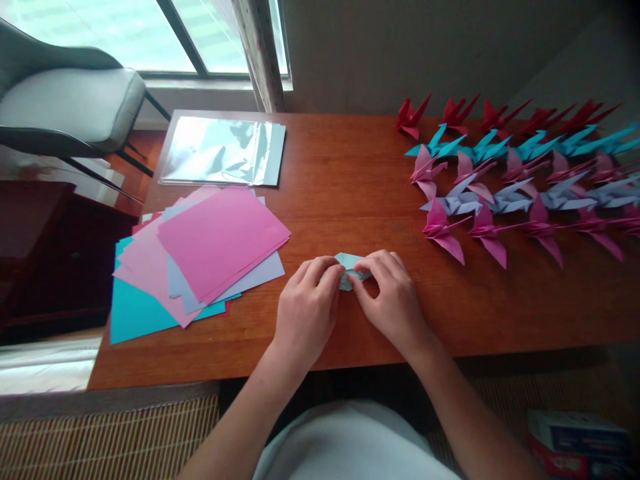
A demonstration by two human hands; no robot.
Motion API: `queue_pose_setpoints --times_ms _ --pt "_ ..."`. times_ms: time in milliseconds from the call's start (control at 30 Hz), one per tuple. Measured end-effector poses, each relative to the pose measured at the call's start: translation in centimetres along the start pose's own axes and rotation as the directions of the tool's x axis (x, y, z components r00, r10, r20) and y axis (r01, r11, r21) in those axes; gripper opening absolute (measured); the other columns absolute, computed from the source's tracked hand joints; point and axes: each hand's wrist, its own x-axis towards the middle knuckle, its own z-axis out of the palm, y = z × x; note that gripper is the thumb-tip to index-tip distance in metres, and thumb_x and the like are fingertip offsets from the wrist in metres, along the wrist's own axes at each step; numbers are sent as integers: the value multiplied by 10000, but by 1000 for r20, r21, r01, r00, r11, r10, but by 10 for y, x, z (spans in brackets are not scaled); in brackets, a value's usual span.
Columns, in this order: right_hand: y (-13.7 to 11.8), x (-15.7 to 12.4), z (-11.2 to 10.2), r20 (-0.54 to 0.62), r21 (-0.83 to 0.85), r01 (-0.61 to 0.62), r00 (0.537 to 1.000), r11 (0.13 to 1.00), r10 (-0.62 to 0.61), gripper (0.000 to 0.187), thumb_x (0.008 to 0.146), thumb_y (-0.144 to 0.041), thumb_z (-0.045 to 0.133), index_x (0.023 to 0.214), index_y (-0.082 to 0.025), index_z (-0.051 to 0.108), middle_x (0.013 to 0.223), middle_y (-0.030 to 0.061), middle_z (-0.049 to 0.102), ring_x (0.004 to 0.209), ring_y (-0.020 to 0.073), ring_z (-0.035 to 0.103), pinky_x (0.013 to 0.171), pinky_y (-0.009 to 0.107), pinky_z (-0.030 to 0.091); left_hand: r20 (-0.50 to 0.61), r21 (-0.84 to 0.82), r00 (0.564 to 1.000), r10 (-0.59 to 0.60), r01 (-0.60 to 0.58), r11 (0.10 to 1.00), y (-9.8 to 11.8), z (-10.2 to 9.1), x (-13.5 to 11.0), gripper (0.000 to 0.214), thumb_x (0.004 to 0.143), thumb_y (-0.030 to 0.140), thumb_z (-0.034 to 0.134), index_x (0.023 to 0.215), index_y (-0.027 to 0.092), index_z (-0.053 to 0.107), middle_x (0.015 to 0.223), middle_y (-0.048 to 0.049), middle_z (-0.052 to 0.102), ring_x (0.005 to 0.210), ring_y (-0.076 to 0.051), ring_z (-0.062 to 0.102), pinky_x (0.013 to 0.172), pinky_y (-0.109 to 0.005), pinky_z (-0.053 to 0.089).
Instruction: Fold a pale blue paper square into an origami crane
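Pale-blue folded paper [351,265] lies mid-frame on the table [350,173] — left hand [307,310] and right hand [393,300] both pinch it, fingertips meeting. Likely mid-crease; the next press wants aligned edges. Loose sheets [220,240] left, finished cranes [500,180] upper right.

The folded paper [349,265] is pale blue, the loose sheets [220,240] pink, lilac and turquoise, the table [350,173] reddish-brown.
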Motion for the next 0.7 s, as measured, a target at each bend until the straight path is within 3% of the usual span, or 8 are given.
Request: queue_pose_setpoints --times_ms 267,467,567,700 --pt "1 0 0 -39 14 30 999 999 -30 235 890 -14 495 972 -190 627 956 78 625 936 242 575 853 385 498 -4 10 999 37 -37 999 -1 0 0 144 980 141 523 1057 177 640 1091 -69 679 989 -230 621 880 -362 536" --pt "4 0 -4 -207 4 -12 978 1000 13 359 933 -136 549 1289 -168 579 1134 128 630 1067 270 581 957 444 502 -59 -36 997 45 -48 998 -3 2 -3 180 974 123 526 1103 185 635 1120 -64 695 1014 -220 631 908 -355 540" --pt "5 4 -4 -173 -103 -3 985 995 -15 330 936 -250 608 1253 -159 622 1182 143 629 1123 305 549 994 476 481 -93 -60 994 52 -57 997 -3 1 -4 173 975 120 527 1091 183 639 1108 -66 702 1010 -210 633 911 -345 539" --pt "2 7 -4 -91 -143 -13 996 990 0 158 932 -249 617 1055 -171 678 1078 111 658 1034 286 563 943 441 493 -86 3 995 49 -49 999 0 -1 -4 120 979 168 550 1035 186 655 1073 -60 718 982 -221 633 889 -365 529"
